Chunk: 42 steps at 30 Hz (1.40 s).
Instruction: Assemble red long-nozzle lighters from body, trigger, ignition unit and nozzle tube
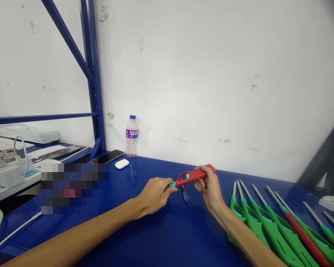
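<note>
Both hands hold a red long-necked lighter (195, 175) above the blue table. My left hand (156, 191) is closed around its narrow front end, where a teal collar shows; the fingers cover most of the metal neck. My right hand (210, 185) grips the rear of the red handle, with thumb on top and fingers beneath. Behind and below the lighter's trigger loop lies a small screwdriver (185, 195) with a purplish clear handle. To the right of my right hand, several green lighters (272, 226) lie side by side, with one red lighter (306, 237) among them.
Against the wall stands a clear bottle (131, 137) with a blue cap. Near it on the table (150, 167) are a white case (121, 164) and a dark phone (108, 157). A blue metal post (97, 81), power strip (5, 185) and cables are on the left.
</note>
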Each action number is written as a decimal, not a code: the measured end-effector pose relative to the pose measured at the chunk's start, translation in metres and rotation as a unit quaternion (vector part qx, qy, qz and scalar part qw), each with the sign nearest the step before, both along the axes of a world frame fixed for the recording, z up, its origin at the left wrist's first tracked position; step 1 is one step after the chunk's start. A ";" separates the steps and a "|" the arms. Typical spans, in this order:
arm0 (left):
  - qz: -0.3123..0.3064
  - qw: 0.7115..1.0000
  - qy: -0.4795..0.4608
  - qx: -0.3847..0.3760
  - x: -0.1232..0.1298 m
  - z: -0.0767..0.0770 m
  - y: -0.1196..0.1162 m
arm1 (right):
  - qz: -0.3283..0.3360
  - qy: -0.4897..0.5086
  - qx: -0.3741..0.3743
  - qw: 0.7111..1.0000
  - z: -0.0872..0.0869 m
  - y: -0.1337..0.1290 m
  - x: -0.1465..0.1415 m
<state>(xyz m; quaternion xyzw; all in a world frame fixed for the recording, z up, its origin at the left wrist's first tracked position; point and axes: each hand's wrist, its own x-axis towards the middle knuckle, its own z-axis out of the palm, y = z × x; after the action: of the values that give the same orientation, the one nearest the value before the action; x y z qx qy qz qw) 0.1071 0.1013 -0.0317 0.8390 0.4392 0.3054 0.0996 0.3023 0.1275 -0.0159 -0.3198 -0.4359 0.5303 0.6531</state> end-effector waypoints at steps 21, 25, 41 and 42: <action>0.046 0.995 0.012 0.091 -0.006 0.001 0.009 | 0.007 -0.054 -0.014 0.998 0.008 -0.008 -0.007; 0.047 0.991 -0.009 0.127 -0.015 0.002 0.021 | 0.060 -0.130 0.014 0.990 0.033 -0.020 -0.002; 0.168 0.973 -0.014 0.159 -0.042 0.005 0.042 | 0.329 -0.087 -0.101 0.935 0.035 -0.029 -0.001; 0.161 0.975 -0.024 0.150 -0.040 0.004 0.041 | 0.335 -0.074 -0.101 0.934 0.033 -0.031 -0.005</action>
<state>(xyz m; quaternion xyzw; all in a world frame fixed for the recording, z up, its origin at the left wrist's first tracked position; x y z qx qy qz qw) 0.0669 0.1419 -0.0274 0.7554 0.5151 0.3995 -0.0675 0.2973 0.0965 0.0166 -0.2574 -0.5091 0.7345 0.3676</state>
